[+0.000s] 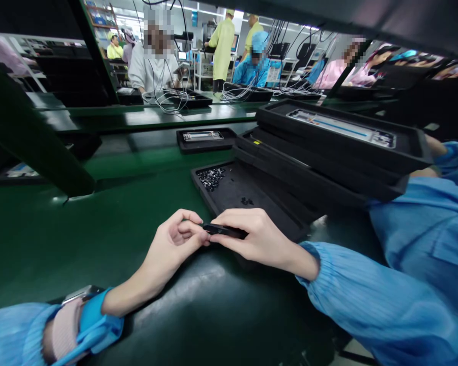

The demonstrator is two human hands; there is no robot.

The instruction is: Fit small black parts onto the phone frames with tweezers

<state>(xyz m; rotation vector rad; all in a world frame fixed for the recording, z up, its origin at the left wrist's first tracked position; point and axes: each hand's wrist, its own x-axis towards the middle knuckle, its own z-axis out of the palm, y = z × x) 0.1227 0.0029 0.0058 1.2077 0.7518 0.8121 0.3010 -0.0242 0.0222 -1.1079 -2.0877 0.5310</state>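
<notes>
Between my hands, above the green table (137, 229), is a thin black flat part (225, 231), long and narrow; its exact kind I cannot make out. My right hand (255, 234) grips it with thumb above and fingers along its edges. At its left end my left hand (179, 234) pinches with thumb and fingertips, the other fingers curled. Just beyond, a black foam tray (267, 213) holds a heap of small shiny parts (211, 178) and a few small black pieces (247, 201).
Stacked black trays (328, 147) stand at the right, the top one bearing a long metal-framed device (343, 127). Behind sits a small tray (206, 145) with another device. A blue-sleeved co-worker's arm (423, 218) reaches the stack. A green post (34, 132) rises at the left.
</notes>
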